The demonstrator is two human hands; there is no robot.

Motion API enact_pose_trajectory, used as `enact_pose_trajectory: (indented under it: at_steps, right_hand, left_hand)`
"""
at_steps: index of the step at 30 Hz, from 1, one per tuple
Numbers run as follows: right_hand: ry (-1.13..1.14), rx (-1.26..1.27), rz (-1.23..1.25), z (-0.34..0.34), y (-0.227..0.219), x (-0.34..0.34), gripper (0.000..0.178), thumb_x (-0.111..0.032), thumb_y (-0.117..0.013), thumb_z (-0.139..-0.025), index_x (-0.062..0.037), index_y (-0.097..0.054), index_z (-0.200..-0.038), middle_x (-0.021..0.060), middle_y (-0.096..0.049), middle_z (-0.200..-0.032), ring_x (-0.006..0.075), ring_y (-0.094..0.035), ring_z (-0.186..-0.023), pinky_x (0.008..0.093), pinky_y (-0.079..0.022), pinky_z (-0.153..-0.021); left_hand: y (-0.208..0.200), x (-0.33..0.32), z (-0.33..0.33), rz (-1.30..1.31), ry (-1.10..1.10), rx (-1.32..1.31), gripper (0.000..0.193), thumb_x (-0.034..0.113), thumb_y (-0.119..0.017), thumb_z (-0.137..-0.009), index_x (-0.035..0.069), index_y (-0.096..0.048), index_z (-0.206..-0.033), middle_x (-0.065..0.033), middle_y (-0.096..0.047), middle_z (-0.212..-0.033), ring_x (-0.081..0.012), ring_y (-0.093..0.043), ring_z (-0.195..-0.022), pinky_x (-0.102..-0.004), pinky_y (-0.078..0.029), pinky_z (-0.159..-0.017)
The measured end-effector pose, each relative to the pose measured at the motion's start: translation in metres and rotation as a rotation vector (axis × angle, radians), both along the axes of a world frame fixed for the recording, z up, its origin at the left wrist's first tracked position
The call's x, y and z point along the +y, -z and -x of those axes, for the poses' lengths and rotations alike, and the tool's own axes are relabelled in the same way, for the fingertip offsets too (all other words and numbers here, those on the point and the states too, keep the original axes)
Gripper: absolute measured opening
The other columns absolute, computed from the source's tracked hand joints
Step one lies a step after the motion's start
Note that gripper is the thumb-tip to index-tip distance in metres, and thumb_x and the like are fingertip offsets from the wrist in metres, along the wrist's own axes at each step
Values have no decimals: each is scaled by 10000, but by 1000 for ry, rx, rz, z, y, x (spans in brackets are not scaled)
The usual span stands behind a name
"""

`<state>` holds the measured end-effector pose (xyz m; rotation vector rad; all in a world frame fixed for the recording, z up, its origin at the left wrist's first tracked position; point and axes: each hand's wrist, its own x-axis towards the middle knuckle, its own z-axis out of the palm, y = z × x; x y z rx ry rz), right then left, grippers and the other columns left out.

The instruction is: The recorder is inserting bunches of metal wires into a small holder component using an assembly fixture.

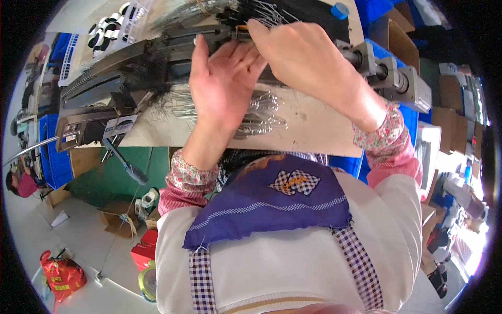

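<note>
Dark metal machine [157, 57] sits across the tabletop [314, 131], long axis running lower-left to upper-right, ending in a grey cylindrical shaft and motor block [397, 78] at the right.

Left hand [222, 83]: palm open, fingers [230, 52] spread flat against the machine's front, grasping nothing. Right hand [300, 55]: fingers curled down at the machine's top edge near a small orange part [241, 27]; can't tell if they pinch anything.

Loose wire pieces [261, 112] piled on the tabletop just under the left hand, mostly lying left-right. More wire [198, 10] heaped behind the machine.

Packages and labels:
- small white label [119, 125] on the machine's lower-left end
- white tray of black-and-white parts [112, 23], top left
- blue crates [55, 157], left of tabletop
- brown cartons [400, 36], upper right
- red bag [63, 275] on floor, lower left
- blue tape roll [340, 10], top edge
</note>
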<state>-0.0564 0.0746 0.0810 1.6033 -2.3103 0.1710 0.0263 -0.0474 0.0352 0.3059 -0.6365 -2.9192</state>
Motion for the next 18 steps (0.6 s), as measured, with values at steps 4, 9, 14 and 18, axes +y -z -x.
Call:
enact_pose_trajectory:
  at_steps: [4,9,14,18]
  right_hand:
    - [-18,20,-24,5,-1,5,327,-72,-597,-740,29,-571,-1049,163,-633,-695,322,-657,-677,411,-516,-595]
    - [-27,-291,145,-21,29,44,234,-57,-590,-771,-10,-509,-985,145,-614,-806,319,-647,-746,408,-512,-581]
    - [-36,-552,-47,-62,101,80,231,-157,-595,-777,-58,-531,-975,112,-607,-833,283,-646,-711,375,-527,-573]
    - [-131,-523,24,-54,127,76,260,-212,-613,-793,-66,-548,-998,109,-624,-871,289,-645,-715,396,-530,-589]
  left_hand:
    - [-5,1,1,50,-17,-79,598,465,-363,-969,-108,-453,-1113,-215,-536,-1112,-320,-494,-1148,-433,-354,-1049]
    - [14,3,-3,124,15,-74,433,361,-456,-967,-38,-494,-1131,-165,-551,-1148,-285,-500,-1149,-413,-356,-1054]
    - [34,43,-1,40,-93,-53,258,246,-504,-961,10,-560,-1050,-150,-572,-1157,-287,-502,-1179,-426,-358,-1082]
    - [43,43,-16,6,73,-113,345,214,-509,-954,-38,-520,-1189,-200,-561,-1194,-327,-483,-1215,-445,-357,-1081]
